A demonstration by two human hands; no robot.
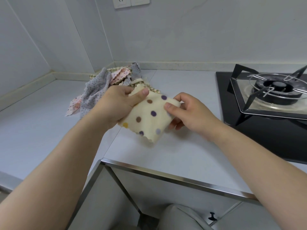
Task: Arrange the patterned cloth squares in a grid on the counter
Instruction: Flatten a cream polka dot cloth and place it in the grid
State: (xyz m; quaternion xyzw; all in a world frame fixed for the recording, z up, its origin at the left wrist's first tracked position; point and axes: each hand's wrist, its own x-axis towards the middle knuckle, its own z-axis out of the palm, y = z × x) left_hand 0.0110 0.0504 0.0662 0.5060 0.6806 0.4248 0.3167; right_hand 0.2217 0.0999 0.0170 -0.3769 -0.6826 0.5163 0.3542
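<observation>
1. We've got one cream dotted cloth [147, 118] up in the middle of the frame. It's held just above the worktop [41, 130], not lying flat on it.
2. Our left hand [114, 105] grips the cloth's upper left edge, with the thumb pressed on top and the fingers curled underneath.
3. Our right hand [191, 113] pinches the right edge, thumb on the fabric and the other fingers tucked behind it.
4. The dots are brown, purple and yellow, and the wavy-cut bottom edge hangs loose toward the lower middle of the frame.
5. The pile of cloths [106, 83] sits just behind the left hand, up and left of centre, in the worktop's corner by the wall. It's a crumpled mix of grey dotted, pink flowery and checked ones.
6. A gas stove [274, 97] fills the right side of the frame, well apart from the pile.
7. A wall socket [131, 1] peeks in at the top edge.
</observation>
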